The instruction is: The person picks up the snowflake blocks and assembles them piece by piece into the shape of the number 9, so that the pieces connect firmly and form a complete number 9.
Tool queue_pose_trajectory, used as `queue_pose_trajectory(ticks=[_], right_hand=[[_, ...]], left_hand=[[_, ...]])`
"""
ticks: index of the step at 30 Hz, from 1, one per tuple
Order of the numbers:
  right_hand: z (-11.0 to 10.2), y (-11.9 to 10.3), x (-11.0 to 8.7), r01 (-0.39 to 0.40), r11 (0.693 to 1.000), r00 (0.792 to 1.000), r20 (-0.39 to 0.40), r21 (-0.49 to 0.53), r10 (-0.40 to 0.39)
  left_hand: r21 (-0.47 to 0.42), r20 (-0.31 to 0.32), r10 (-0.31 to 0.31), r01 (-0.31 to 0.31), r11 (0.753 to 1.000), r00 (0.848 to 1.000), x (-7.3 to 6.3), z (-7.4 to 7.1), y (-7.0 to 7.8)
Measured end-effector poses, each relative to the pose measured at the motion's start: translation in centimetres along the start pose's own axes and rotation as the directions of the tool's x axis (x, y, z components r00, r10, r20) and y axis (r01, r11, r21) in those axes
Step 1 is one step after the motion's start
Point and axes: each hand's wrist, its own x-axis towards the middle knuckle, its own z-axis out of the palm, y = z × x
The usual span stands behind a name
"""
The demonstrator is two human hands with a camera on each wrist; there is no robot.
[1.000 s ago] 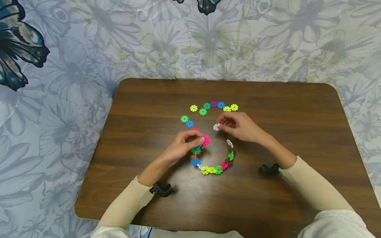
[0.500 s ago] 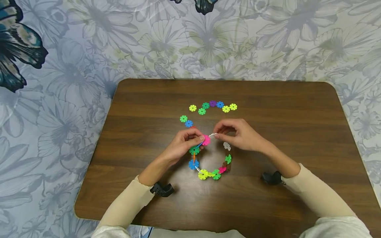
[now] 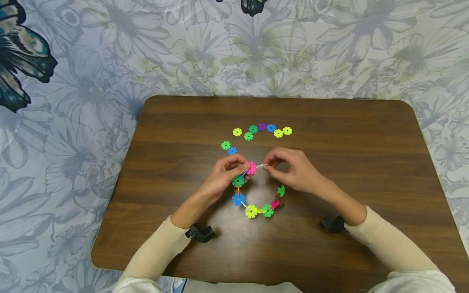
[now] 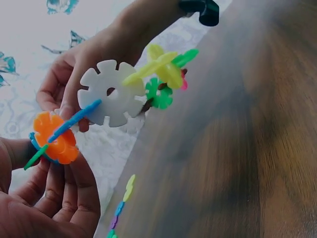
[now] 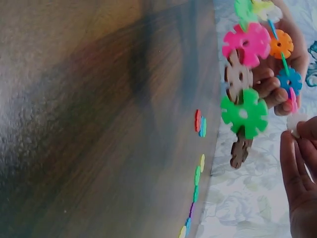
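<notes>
A chain of notched plastic discs hangs in a loop between the hands: green [image 3: 238,181], blue [image 3: 238,199], yellow [image 3: 251,211] and several others. My left hand [image 3: 224,177] pinches the chain near its upper end, beside the pink disc [image 3: 251,168]. Seen from the left wrist, an orange disc [image 4: 52,136] sits at those fingertips. My right hand [image 3: 294,169] pinches a white disc [image 3: 260,165], edge-on against the pink one. From the right wrist, the chain's far end with a green disc [image 5: 244,114] and a brown disc [image 5: 241,150] dangles beside the hands.
Loose discs lie in a scattered arc farther back on the wooden table [image 3: 351,134]: a purple disc [image 3: 261,127], a yellow disc [image 3: 237,132], a blue disc [image 3: 232,151] and several more. A patterned wall covering [image 3: 256,53] rises behind the table's far edge.
My right hand has brought the white disc left and down to the pink disc's edge. The left hand stays nearly in place, and the chain's right end is now partly behind the right hand.
</notes>
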Motion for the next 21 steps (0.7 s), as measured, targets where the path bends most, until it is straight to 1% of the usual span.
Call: queue_pose_trajectory(ticks=[3, 6, 15, 21], right_hand=[[0.05, -0.21, 0.02, 0.046, 0.995, 0.999, -0.012, -0.084, -0.047], [0.08, -0.34, 0.08, 0.070, 0.989, 0.997, -0.012, -0.130, -0.072], [0.48, -0.48, 0.04, 0.074, 0.986, 0.997, -0.004, -0.148, -0.076], [0.87, -0.69, 0.09, 0.085, 0.978, 0.996, -0.022, -0.190, -0.091]], left_hand=[[-0.006, -0.016, 0.012, -0.012, 1.000, 1.000, 0.08, 0.12, -0.02], [-0.011, -0.030, 0.021, -0.021, 1.000, 0.999, 0.09, 0.16, -0.01], [-0.029, -0.036, 0.025, -0.026, 0.999, 0.999, 0.07, 0.41, -0.16], [-0.051, -0.067, 0.049, -0.052, 0.997, 0.997, 0.23, 0.60, -0.52]])
